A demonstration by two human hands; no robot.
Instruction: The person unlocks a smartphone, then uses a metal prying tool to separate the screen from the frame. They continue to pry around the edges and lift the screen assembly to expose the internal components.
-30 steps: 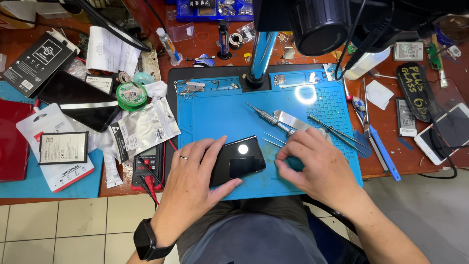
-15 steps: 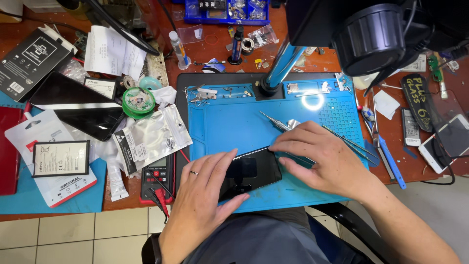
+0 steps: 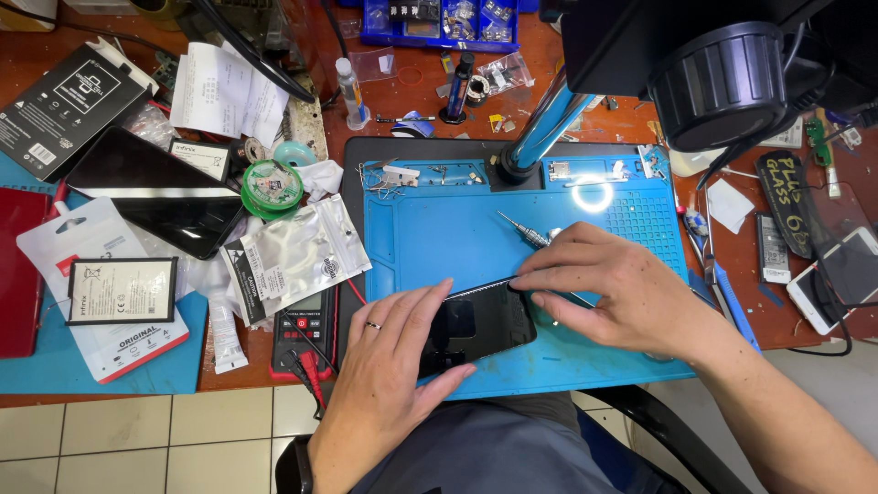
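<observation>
Smartphone (image 3: 476,322) lies dark face up near the front edge of the blue mat (image 3: 439,238); I pin it flat under my left hand (image 3: 389,366) while my right hand (image 3: 622,288) fingertips press its upper edge, best worked slowly and evenly.

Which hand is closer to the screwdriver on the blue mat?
Right. The right hand lies over the screwdriver, covering its far end; the left hand rests on the phone, farther away.

Left hand (image 3: 389,384): a thin band ring on one finger, a dark watch at the wrist. Right hand (image 3: 622,288): bare, forearm unsleeved. Grey clothing covers the lap.
</observation>
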